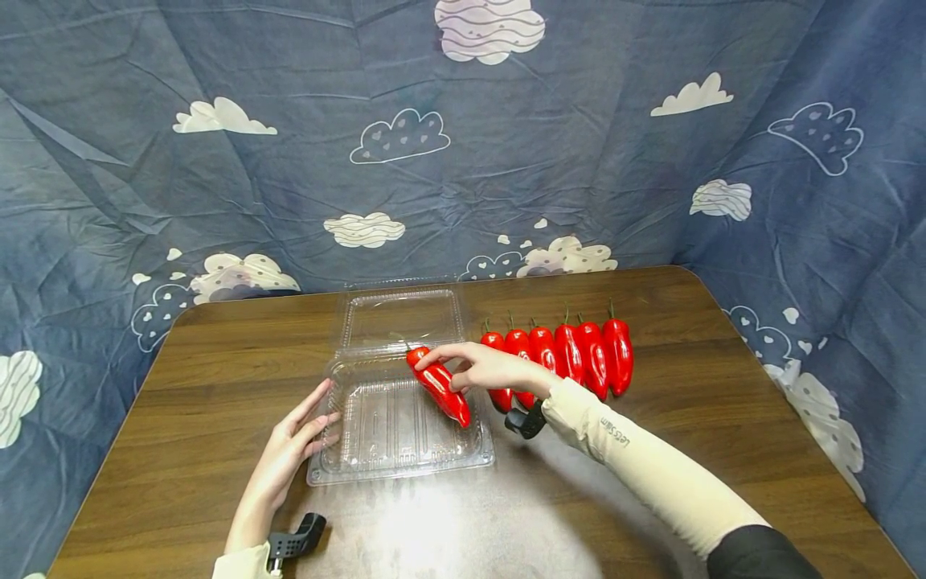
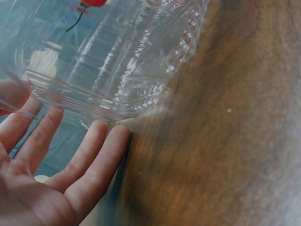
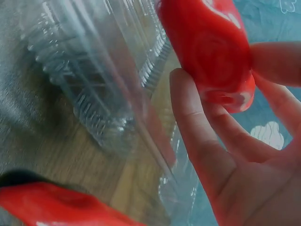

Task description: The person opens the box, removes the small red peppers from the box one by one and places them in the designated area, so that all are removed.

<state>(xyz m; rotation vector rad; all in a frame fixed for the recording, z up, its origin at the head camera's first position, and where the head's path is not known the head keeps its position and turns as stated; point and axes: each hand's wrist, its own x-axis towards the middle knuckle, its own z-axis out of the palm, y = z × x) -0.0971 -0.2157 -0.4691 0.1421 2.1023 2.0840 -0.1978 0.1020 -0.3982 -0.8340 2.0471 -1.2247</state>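
Observation:
My right hand (image 1: pixel 488 366) pinches a long, glossy red pepper (image 1: pixel 439 388) by its sides, tilted over the right part of a clear plastic clamshell container (image 1: pixel 391 474). In the right wrist view the thumb and fingers press on both sides of this pepper (image 3: pixel 211 52). At the container's left edge, my left hand (image 1: pixel 289 442) rests its fairly straight fingers (image 2: pixel 96 165) against the plastic wall. No pepper lies in the container's base. Its transparent lid (image 1: pixel 403 320) is folded back flat behind it.
Several more red peppers (image 1: pixel 593 362) lie side by side to the container's right, green stems pointing away. A brown wood-grain table (image 1: pixel 217 378) carries everything. Behind it hangs a blue cloth (image 1: pixel 289 193) with cloud prints.

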